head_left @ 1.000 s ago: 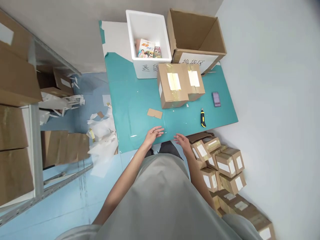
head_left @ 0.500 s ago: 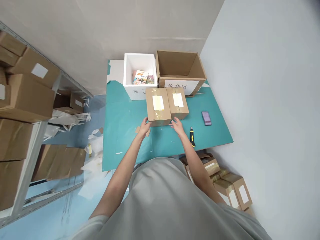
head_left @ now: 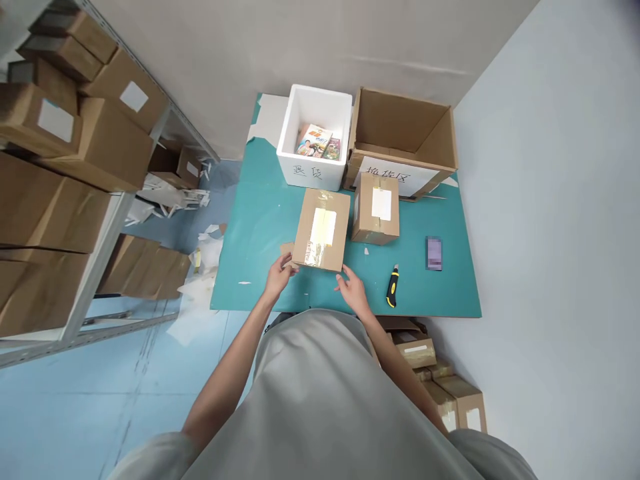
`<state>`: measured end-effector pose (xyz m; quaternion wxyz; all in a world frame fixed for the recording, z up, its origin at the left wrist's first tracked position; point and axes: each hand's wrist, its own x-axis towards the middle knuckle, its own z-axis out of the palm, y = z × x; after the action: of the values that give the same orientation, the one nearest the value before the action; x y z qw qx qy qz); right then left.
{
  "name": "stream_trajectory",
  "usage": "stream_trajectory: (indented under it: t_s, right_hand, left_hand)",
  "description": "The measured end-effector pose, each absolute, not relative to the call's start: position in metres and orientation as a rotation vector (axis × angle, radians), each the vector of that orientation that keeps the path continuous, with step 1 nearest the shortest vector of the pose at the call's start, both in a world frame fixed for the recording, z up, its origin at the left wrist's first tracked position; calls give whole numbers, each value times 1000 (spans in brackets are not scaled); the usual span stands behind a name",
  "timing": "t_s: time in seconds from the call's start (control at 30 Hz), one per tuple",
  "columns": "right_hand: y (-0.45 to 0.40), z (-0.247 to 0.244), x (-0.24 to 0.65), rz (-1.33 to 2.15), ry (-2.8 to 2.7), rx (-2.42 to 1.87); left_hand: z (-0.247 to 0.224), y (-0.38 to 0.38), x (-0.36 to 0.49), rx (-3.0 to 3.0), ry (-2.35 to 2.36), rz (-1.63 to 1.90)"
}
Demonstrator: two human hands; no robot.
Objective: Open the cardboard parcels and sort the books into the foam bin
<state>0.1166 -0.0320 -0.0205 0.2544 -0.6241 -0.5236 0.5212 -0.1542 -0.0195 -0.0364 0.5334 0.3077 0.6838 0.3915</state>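
A taped cardboard box [head_left: 306, 230] with a white label lies between my hands on the green-topped table. My left hand [head_left: 278, 279] has its fingers at the box's near left corner, and my right hand [head_left: 353, 292] grips the near right corner. Both sets of fingertips are partly hidden by the box's edge. To the right stands a smaller cardboard box [head_left: 367, 210], also taped and labelled, with a gap between the two. A black and yellow utility knife [head_left: 393, 288] lies to the right of my right hand.
Behind the boxes stand a white foam bin [head_left: 315, 175] with several booklets [head_left: 316, 139] in it and a large open carton [head_left: 443, 160]. A blurred phone-like object [head_left: 434, 253] lies at right. Shelves [head_left: 117, 220] of cartons flank the left; more cartons [head_left: 463, 393] sit below the table.
The larger box has come towards me and turned slightly, parting from the smaller box, with both hands at its near corners. The camera view has shifted too.
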Motion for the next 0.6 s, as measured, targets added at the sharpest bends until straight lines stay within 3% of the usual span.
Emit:
stream_trajectory:
  t_s: [0.13,0.37,0.6]
  right_hand:
    - [-57,-12,111,1363,-1459,-1792]
    - [-53,-5,89,1108,-1452,-1966]
    - [-54,4,64,1008,-1305,-2059]
  left_hand:
    - [-54,-38,-183,784,1808,704]
    - [-96,18,-193,735,2124,405]
    - [-116,25,-169,789,2050,379]
